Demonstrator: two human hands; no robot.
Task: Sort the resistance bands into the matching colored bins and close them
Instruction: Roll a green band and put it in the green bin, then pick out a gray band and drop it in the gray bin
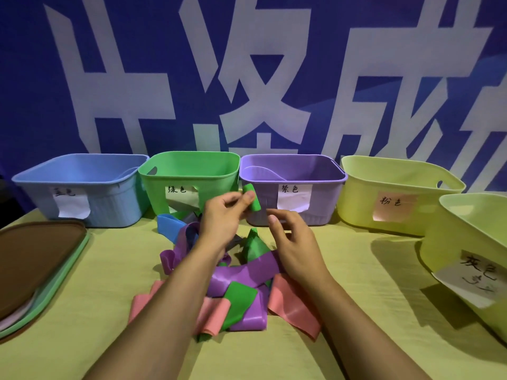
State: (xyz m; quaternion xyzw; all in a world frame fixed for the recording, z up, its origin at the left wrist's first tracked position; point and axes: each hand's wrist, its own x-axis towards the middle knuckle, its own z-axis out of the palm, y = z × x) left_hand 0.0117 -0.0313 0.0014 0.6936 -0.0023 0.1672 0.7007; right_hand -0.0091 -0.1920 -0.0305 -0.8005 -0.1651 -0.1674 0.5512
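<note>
Left hand (223,215) pinches small rolled green band (253,199) between thumb and fingertips, raised over tangled pile (236,272)
Right hand (295,242) holds nothing, fingers loosely curled and spread, just right of roll
Green bin (189,163) stands behind and left of pinching fingers, purple bin (290,171) right behind roll
Advice: keep pinch firm so roll not unwinds, carry left over green rim, release only inside; lids (41,267) wait far left of fingers
</note>
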